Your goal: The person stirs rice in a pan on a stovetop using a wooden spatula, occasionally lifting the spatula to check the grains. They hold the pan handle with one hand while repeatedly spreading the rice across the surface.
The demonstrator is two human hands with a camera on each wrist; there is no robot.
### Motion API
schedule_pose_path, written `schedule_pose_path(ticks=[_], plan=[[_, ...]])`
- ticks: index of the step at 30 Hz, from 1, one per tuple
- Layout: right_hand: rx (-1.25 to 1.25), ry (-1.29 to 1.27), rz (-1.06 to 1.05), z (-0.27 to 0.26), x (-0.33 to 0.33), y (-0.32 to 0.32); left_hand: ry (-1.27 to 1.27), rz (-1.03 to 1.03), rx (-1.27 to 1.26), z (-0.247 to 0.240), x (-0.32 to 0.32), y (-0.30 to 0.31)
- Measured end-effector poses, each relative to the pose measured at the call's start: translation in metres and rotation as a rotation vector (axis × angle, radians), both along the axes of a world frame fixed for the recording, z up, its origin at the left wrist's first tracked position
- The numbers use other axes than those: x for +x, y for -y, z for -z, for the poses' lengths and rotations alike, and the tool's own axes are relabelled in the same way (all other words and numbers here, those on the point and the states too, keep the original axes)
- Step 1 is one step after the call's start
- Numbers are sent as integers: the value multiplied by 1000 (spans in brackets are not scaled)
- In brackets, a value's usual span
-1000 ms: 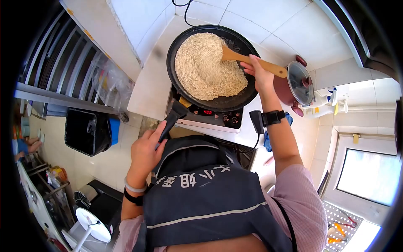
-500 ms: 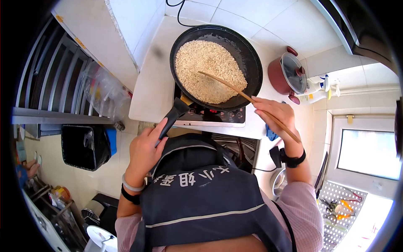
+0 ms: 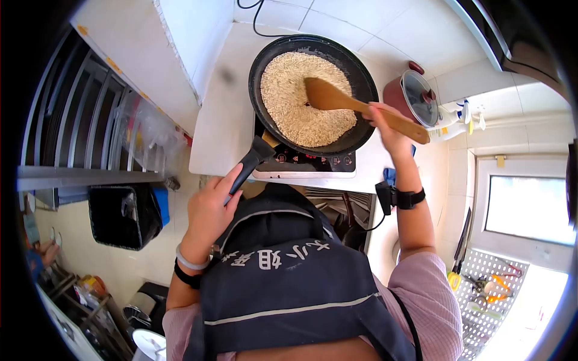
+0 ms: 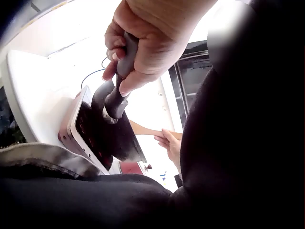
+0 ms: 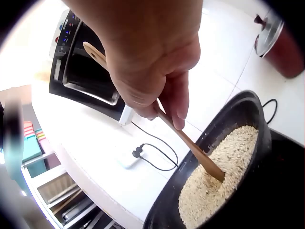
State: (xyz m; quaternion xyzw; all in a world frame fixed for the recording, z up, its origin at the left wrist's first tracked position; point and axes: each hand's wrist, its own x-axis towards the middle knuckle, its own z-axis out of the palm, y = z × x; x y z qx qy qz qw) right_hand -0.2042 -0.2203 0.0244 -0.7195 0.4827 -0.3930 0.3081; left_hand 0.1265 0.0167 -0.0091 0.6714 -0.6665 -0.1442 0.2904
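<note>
My left hand (image 3: 211,207) grips the black handle (image 3: 245,168) of a dark frying pan (image 3: 365,84); in the left wrist view its fingers wrap the handle (image 4: 127,57). Pale grains (image 3: 313,129), like oats or rice, spread over much of the pan's bottom. My right hand (image 3: 390,129) holds a wooden spatula (image 3: 331,96) by its shaft, and the flat blade lies over the grains near the pan's middle. Seen from the right wrist, the spatula's (image 5: 205,160) tip is sunk in the grains (image 5: 238,148) and the fingers curl round the shaft.
Under the pan is an induction cooker (image 3: 310,165) with a lit red display. A lidded red pot (image 3: 400,93) and spray bottles stand to the right. A black-lined bin (image 3: 120,222) is on the floor at left. An oven-like appliance (image 5: 90,71) shows in the right wrist view.
The right hand has swung the spatula down toward me, then back up and over, turning its blade flat. The grains have shifted in the pan. My left hand keeps its hold on the handle.
</note>
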Motion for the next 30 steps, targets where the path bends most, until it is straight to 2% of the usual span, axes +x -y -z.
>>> schedule_pose_path(ticks=[1,4,6,9,10,11,13,15,18,22,25,28,30], plan=[[46,75,-13,-9,-6,2,4,1,-20,0,-1,0],[81,85,-20,-38,-29,21,-16,-43,-4,-6,-9,-2],[59,10,21,-53,-36,40,-17,-54,12,-9,-13,0],[-3,104,-39,-42,-37,80,4,-96,-24,-8,-19,0],[-73,-27,-25,-36,-33,92,24,-113,3,-9,-20,-1],[-87,-16,-75,-27,-25,99,44,-133,31,-9,-21,-2],[-305,-107,-317,-10,-5,98,59,-161,29,-11,-25,-3],[-355,-80,-496,10,13,84,44,-169,19,-11,-29,-3],[-431,-84,-620,-8,19,61,48,-210,26,-9,-38,-5],[-466,-47,-624,-25,2,63,65,-252,29,-10,-48,-9],[-443,-67,-433,-28,-13,89,86,-257,-21,-10,-53,-9],[-388,-111,-375,-16,-13,123,62,-279,25,-11,-54,-11],[-189,-90,-437,-5,-4,133,73,-274,19,-11,-54,-10]])
